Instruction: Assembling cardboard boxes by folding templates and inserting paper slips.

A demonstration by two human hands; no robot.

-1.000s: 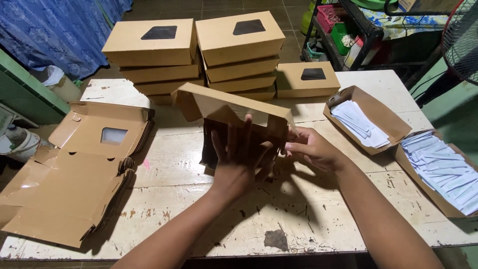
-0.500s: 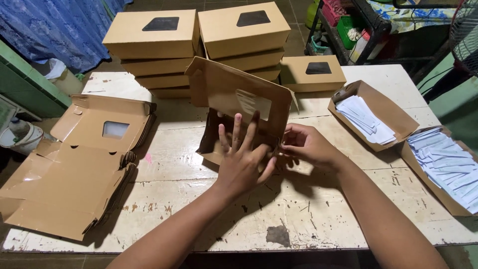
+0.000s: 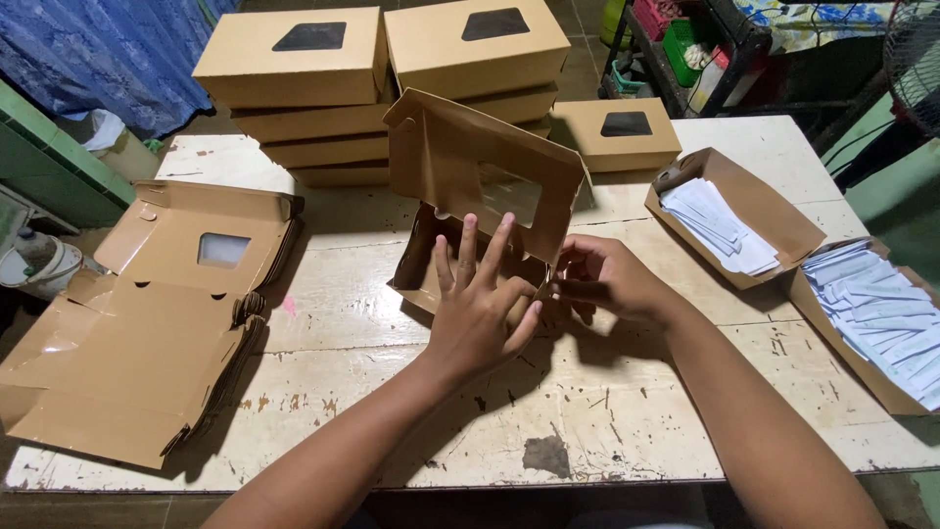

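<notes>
At mid-worktop (image 3: 607,431), half-folded windowed carton (image 3: 480,191), lid tilted up, long axis left-right. Left hand (image 3: 480,309) flat against near wall, fingers spread, gripping nothing; right hand (image 3: 607,279) pinching right-end flap, equally near.

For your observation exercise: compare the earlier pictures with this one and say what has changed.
The half-folded window box now has its lid raised upright. The left hand has spread flat against its front wall; the right hand pinches the right corner. The finished boxes and flat blanks are unchanged.
</notes>
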